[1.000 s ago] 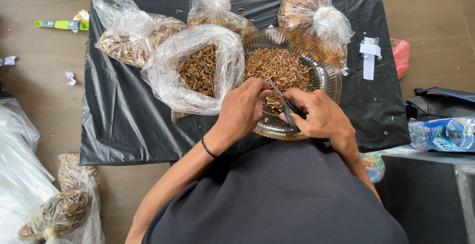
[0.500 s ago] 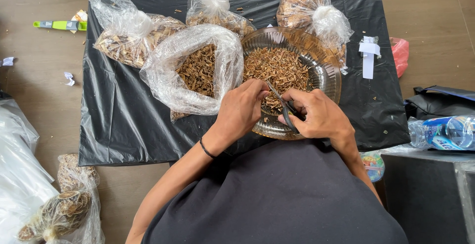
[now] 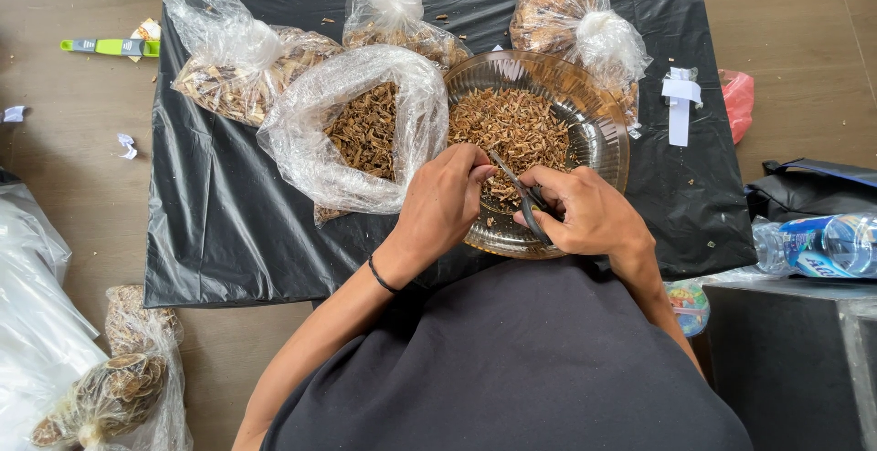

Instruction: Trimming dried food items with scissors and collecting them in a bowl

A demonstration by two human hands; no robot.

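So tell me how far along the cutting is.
Done: a pile of cut brown pieces lies in the glass bowl. In hand: right hand works scissors, left hand holds a piece. Left: the open bag remains well filled; three tied bags untouched.

Brown wooden floor [image 3: 73,186], black plastic sheet [image 3: 228,222] spread on it, green tool [image 3: 110,46], paper scraps [image 3: 126,145]
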